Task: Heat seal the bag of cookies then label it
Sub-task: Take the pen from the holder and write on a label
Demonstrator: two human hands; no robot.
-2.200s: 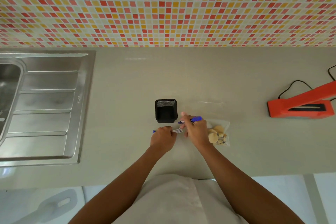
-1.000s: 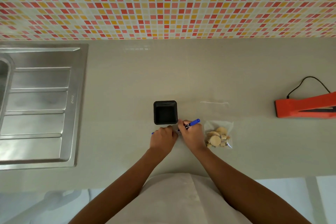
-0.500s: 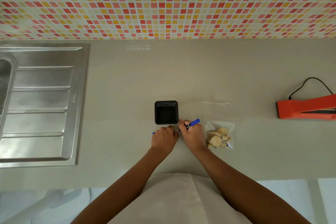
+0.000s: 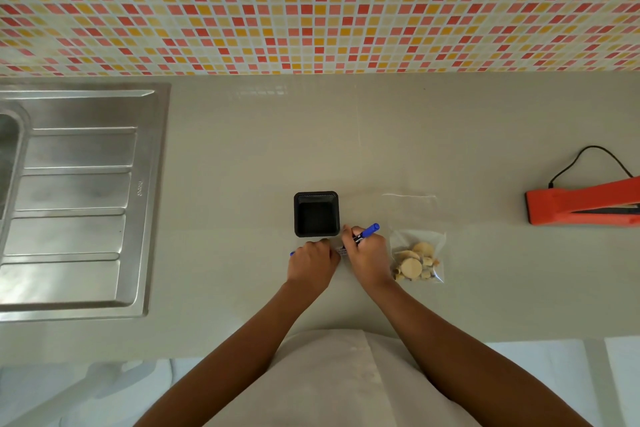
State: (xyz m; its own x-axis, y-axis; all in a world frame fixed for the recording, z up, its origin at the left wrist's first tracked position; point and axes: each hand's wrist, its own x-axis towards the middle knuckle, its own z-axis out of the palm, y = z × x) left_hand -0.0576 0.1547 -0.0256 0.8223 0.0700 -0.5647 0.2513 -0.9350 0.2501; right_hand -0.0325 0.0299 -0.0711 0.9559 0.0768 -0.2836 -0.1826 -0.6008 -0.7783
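A clear bag of round cookies (image 4: 417,258) lies flat on the grey counter (image 4: 242,156), just right of my hands. My right hand (image 4: 369,262) grips a blue pen (image 4: 367,231) with its tip down on a small white label (image 4: 343,251). The label lies between my hands and is mostly hidden. My left hand (image 4: 313,263) is curled beside the label, and a small blue piece (image 4: 292,253) sticks out of its left side. The red heat sealer (image 4: 581,206) sits far right, its black cord looping behind it.
A black square pen holder (image 4: 316,214) stands right behind my hands. A thin clear plastic strip (image 4: 408,196) lies behind the bag. The steel sink drainboard (image 4: 76,201) fills the left side. A tiled wall runs along the back of the counter.
My hands have drawn closer together over the label, covering more of it. The pen stays in my right hand with its tip on the label; the bag has not moved.
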